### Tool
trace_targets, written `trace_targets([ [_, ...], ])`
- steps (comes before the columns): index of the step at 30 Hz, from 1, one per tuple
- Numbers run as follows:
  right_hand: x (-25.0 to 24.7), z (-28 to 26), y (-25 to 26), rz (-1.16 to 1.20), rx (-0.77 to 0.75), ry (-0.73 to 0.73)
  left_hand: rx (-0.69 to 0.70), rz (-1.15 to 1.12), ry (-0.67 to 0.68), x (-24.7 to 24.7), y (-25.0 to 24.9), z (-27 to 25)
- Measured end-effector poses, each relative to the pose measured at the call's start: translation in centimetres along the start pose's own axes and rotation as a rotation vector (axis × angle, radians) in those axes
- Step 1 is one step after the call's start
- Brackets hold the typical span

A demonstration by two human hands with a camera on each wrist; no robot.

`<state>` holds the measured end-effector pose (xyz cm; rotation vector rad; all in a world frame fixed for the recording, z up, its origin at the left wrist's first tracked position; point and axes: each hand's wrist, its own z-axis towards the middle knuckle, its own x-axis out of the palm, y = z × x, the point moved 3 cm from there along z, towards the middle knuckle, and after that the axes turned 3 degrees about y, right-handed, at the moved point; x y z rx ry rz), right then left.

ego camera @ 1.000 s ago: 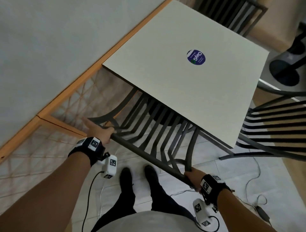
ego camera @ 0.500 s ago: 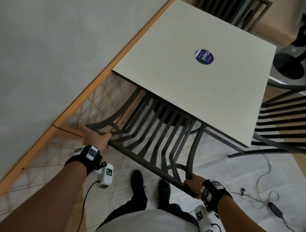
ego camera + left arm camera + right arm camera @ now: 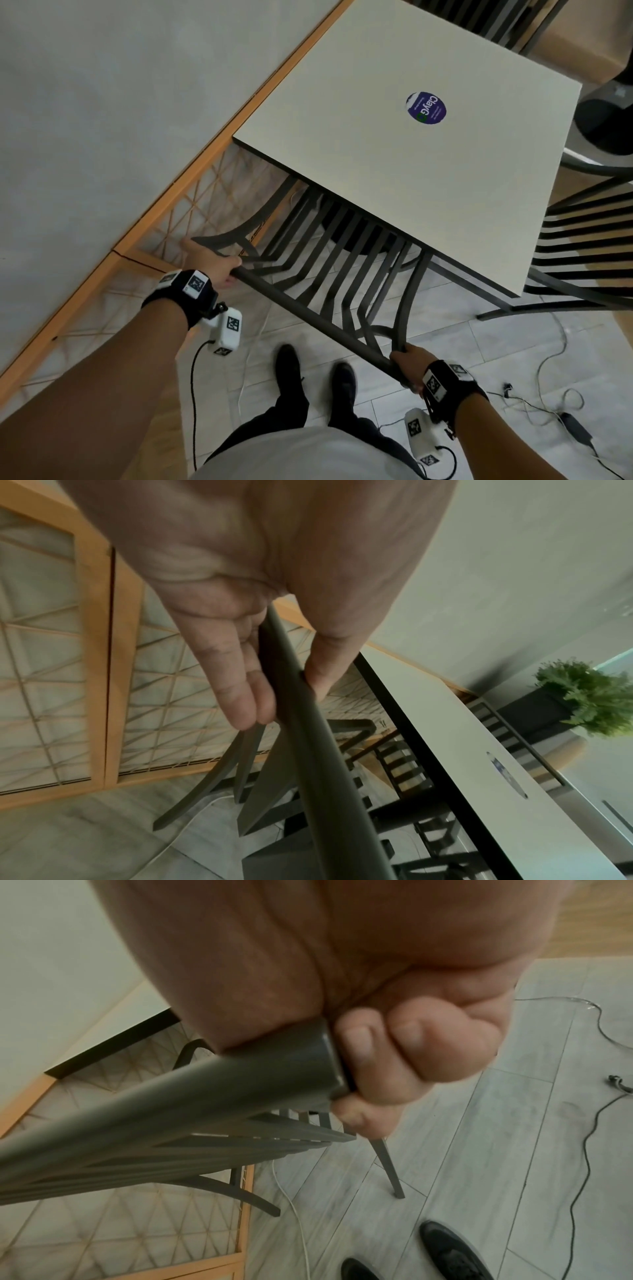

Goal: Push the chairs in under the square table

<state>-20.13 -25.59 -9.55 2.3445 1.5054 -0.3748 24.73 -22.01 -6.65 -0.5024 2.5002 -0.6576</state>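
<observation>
Slatted metal chair (image 3: 329, 274), centre frame: seat partly beneath square table (image 3: 394, 154). Left hand (image 3: 212, 263) and right hand (image 3: 407, 366) clamp its top rail ends, fingers wrapped, for an even push.

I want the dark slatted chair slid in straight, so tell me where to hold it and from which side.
Hold the chair by its round top rail, one grip near each end, from behind the backrest, as the left hand and right hand do. The rail is the highest, nearest bar, and its seat already points under the square table.
</observation>
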Motion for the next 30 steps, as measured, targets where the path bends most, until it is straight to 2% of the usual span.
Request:
trace_targets([
  [2, 0.0, 0.4, 0.3, 0.011, -0.006, -0.003, -0.009, -0.006, -0.005, -0.6, 1.4, 3.8],
  [4, 0.0, 0.8, 0.2, 0.039, -0.005, -0.011, -0.018, -0.01, -0.01, -0.6, 1.7, 4.5],
  [9, -0.6, 1.0, -0.5, 0.045, 0.005, -0.057, 0.068, 0.025, -0.01, 0.7, -0.8, -2.4],
  [13, -1.4, 0.7, -0.8, 0.031, 0.018, -0.075, 0.104, 0.035, -0.054, 1.4, -1.6, -5.1],
  [17, -1.3, 0.7, -0.9, 0.034, 0.007, -0.06, 0.081, 0.025, -0.035, 1.3, -1.4, -5.4],
  [21, -1.8, 0.0, -0.3, -0.056, -0.001, -0.048, 0.141, 0.093, -0.066, 1.1, -1.4, -5.9],
  [24, -2.6, -1.3, 0.3, -0.179, -0.006, -0.105, 0.19, 0.105, -0.06, 0.3, -0.1, -5.5],
  [28, -3.7, -3.7, 0.9, -0.253, -0.072, -0.215, 0.25, 0.004, -0.048, -1.3, 1.2, -5.2],
  [30, -4.4, -4.7, 0.6, -0.256, -0.116, -0.233, 0.265, -0.008, -0.108, -2.4, 3.1, -6.2],
])
